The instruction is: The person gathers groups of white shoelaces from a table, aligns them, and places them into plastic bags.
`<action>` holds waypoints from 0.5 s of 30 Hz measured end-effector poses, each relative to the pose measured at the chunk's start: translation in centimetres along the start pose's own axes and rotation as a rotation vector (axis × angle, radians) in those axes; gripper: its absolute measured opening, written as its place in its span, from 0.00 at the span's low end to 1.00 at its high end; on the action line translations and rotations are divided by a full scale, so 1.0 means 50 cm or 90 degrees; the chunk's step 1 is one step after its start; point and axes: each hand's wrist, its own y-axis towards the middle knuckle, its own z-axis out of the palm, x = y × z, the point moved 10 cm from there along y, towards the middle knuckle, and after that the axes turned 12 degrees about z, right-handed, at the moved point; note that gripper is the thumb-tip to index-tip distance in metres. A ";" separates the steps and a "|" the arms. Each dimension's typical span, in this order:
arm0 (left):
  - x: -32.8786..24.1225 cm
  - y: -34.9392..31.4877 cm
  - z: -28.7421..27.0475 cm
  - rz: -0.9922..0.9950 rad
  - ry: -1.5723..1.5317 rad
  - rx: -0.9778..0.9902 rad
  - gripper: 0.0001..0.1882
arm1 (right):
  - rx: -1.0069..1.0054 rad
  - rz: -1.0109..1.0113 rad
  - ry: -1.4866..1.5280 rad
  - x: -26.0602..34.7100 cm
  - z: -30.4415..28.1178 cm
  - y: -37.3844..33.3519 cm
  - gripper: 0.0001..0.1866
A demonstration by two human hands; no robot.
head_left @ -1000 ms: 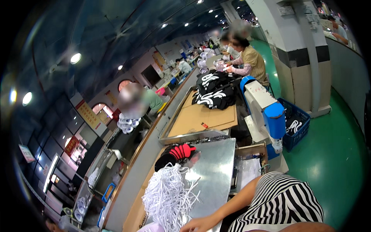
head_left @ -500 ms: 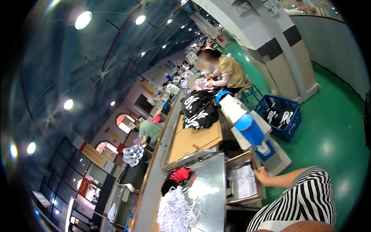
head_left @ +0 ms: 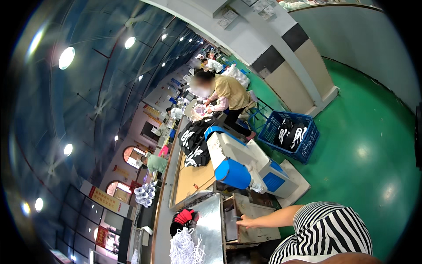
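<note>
A half-open drawer point(head_left: 231, 220) sits under the metal-topped end of the long workbench. My right hand point(head_left: 246, 221), at the end of a bare forearm and a black-and-white striped sleeve, has its fingers closed on the drawer handle point(head_left: 237, 217) at the front edge. A grey strip of the drawer's inside shows; most of its contents are hidden. On the metal sheet point(head_left: 210, 215) lie a bundle of white cords point(head_left: 187, 248) and a stack of red and black pieces point(head_left: 182, 218). My left hand is out of view.
A blue-and-white machine point(head_left: 235, 172) stands beside the drawer. Black pieces with white print point(head_left: 193, 138) lie on cardboard point(head_left: 188, 178). A blue basket point(head_left: 303, 152) on the green floor holds similar pieces. A co-worker point(head_left: 231, 92) works farther along the bench, near a pillar point(head_left: 292, 75).
The drawer is pushed farther in, and the papers in it no longer show. My right hand has moved with its front edge. The view has swung to the right.
</note>
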 end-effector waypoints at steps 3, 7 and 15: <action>-0.030 -0.022 0.063 0.000 -0.014 -0.005 0.11 | 0.078 -0.054 -0.039 -0.002 0.019 -0.009 0.25; -0.046 -0.054 0.122 -0.004 -0.027 -0.008 0.11 | 0.312 -0.010 -0.105 -0.037 0.067 -0.058 0.26; -0.073 -0.123 0.144 -0.010 -0.029 -0.035 0.11 | 0.658 -0.394 -0.269 0.042 0.277 -0.437 0.48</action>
